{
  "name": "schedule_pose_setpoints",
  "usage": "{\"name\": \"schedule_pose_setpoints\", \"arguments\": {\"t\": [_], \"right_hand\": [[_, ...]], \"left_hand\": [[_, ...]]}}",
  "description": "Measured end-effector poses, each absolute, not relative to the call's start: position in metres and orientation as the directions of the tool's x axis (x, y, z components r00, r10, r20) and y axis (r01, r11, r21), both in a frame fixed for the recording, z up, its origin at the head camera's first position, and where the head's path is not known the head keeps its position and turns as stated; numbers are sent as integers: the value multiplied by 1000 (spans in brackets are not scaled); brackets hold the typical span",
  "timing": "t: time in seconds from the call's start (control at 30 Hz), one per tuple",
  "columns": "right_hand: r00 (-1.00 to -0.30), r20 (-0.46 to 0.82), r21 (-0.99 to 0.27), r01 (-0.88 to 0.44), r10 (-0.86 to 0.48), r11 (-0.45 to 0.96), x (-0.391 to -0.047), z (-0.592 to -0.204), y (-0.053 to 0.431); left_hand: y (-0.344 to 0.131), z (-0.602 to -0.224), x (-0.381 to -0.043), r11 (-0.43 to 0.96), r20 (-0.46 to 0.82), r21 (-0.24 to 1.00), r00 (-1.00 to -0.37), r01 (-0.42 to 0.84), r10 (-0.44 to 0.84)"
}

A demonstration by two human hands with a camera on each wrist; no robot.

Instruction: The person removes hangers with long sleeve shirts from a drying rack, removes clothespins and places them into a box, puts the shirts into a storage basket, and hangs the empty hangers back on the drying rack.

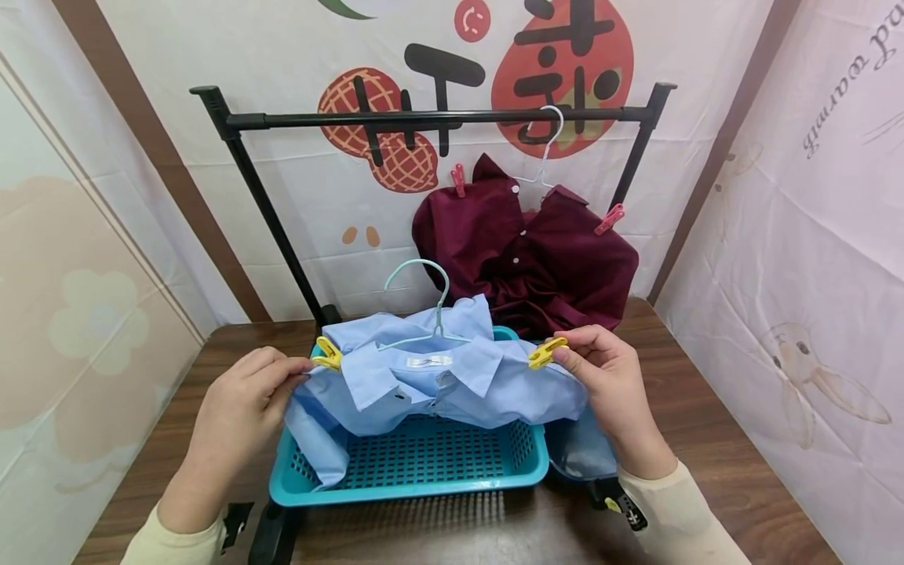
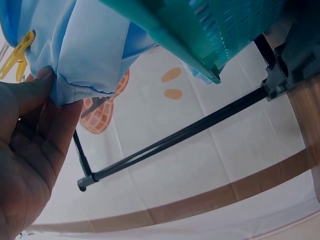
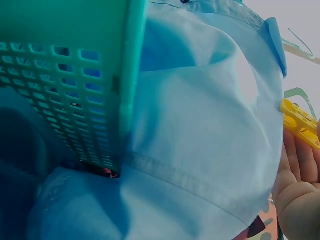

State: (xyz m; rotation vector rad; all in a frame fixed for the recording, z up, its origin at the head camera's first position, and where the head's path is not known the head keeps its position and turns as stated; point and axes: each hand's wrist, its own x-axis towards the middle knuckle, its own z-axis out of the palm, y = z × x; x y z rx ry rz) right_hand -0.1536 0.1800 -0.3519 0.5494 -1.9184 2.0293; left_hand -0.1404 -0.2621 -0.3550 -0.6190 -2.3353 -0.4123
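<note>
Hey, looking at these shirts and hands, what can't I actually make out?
- Writing on the collar label: head view, too small.
- Ends of the hanger: head view, covered by the blue shirt.
- Bottom of the dark red shirt: head view, hidden behind the blue shirt.
- Part of the left hand: left wrist view, cut off by the left edge.
- Part of the right hand: right wrist view, cut off by the right edge.

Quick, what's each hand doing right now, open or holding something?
Left hand: closed, pinching the blue shirt beside a yellow clothespin.
Right hand: closed, holding the other yellow clothespin.
</note>
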Motion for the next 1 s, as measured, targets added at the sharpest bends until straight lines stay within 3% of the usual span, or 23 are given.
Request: {"name": "schedule_pose_setpoints", "arguments": {"t": [0.17,0.37,0.63,1.0], "right_hand": [[-867,499,-865,-498,-2,-68,-150,-344,190],[-856,515,-857,-515,29,34,-145,-337,209],[-908,418,-869,-388,35,308,-140,-341,229],[-931,363,-807,-293,39,513,-137,-372,257]], "left_hand": [[-264,-356,-143,836,688,121,-653,535,318],[-266,-358,-146,836,694,126,-649,534,310],[-268,-358,-145,840,716,129,-636,528,289],[-267,-355,-144,857,719,132,-644,498,264]]}}
